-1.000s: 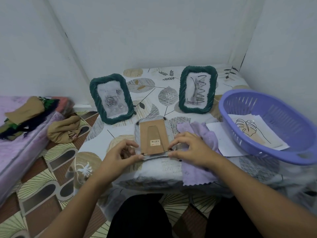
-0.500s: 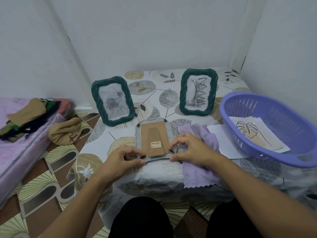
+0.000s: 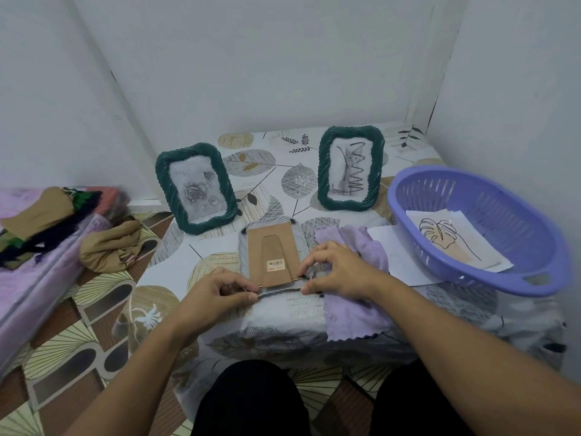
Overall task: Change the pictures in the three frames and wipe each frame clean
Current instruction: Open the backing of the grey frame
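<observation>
A third frame (image 3: pixel 273 251) lies face down on the table, its brown cardboard back and stand up. My left hand (image 3: pixel 217 292) pinches its near left corner. My right hand (image 3: pixel 338 272) pinches the near right corner, by a small black clip. Two green rope-rimmed frames stand behind: the left frame (image 3: pixel 195 187) shows a rose picture, the right frame (image 3: pixel 350 168) a cat drawing. A lilac cloth (image 3: pixel 355 313) lies under my right wrist. A leaf drawing (image 3: pixel 446 243) lies in the purple basket (image 3: pixel 471 284).
A white sheet (image 3: pixel 399 262) lies between the cloth and the basket. The table (image 3: pixel 283 322) wears a leaf-print cover and sits in a white wall corner. Folded clothes (image 3: pixel 47 218) lie on a pink mattress at the left, a tan garment (image 3: pixel 110 247) on the patterned floor.
Both hands stayed at the face-down frame's near corners, fingers shifting slightly at the clips. The camera view tilted a little downward.
</observation>
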`<action>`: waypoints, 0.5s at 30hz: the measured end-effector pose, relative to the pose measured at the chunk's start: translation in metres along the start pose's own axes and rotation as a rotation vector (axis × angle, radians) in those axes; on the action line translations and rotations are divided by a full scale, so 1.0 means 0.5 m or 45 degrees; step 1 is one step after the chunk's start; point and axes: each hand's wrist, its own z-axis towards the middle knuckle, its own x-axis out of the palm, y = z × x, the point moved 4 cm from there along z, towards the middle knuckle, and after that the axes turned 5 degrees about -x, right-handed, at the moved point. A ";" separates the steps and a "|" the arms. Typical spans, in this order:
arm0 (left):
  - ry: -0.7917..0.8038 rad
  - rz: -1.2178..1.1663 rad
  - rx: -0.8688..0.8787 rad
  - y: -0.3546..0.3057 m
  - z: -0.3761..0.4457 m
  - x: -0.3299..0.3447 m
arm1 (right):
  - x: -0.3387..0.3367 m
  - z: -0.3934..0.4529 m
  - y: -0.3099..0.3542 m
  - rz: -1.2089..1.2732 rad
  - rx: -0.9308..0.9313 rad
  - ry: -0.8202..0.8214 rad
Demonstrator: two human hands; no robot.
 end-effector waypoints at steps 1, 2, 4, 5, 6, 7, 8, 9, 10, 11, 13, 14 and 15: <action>-0.006 0.003 0.002 0.000 0.001 0.000 | 0.001 0.001 0.000 -0.012 0.006 0.017; -0.008 0.008 0.004 0.001 0.002 0.000 | 0.001 0.002 0.000 -0.028 0.010 0.035; -0.010 0.018 0.001 0.001 0.003 0.000 | 0.002 0.002 0.001 -0.065 0.015 0.069; -0.010 0.019 -0.002 0.001 0.003 0.001 | 0.001 0.001 0.002 -0.077 0.019 0.082; -0.011 0.013 -0.004 0.003 0.003 0.001 | 0.001 0.000 0.003 -0.083 0.024 0.093; -0.013 0.004 -0.009 0.004 0.003 0.000 | 0.001 -0.001 0.004 -0.083 0.027 0.096; -0.015 -0.005 -0.011 0.005 0.003 0.000 | 0.000 -0.001 0.005 -0.076 0.031 0.091; -0.018 -0.010 -0.011 0.004 0.003 0.000 | 0.000 -0.002 0.005 -0.068 0.032 0.086; -0.017 -0.010 -0.010 0.004 0.003 -0.001 | 0.000 -0.003 0.006 -0.063 0.029 0.079; -0.006 -0.015 -0.014 0.001 0.002 0.000 | 0.000 -0.002 0.006 -0.061 0.023 0.078; 0.049 -0.066 -0.025 -0.004 0.001 0.000 | 0.001 -0.001 0.005 -0.041 0.024 0.078; 0.081 -0.112 -0.034 -0.006 0.001 -0.002 | 0.000 0.000 0.005 -0.008 0.025 0.074; 0.081 -0.143 -0.039 -0.008 0.004 -0.007 | -0.001 0.000 0.005 0.045 0.029 0.062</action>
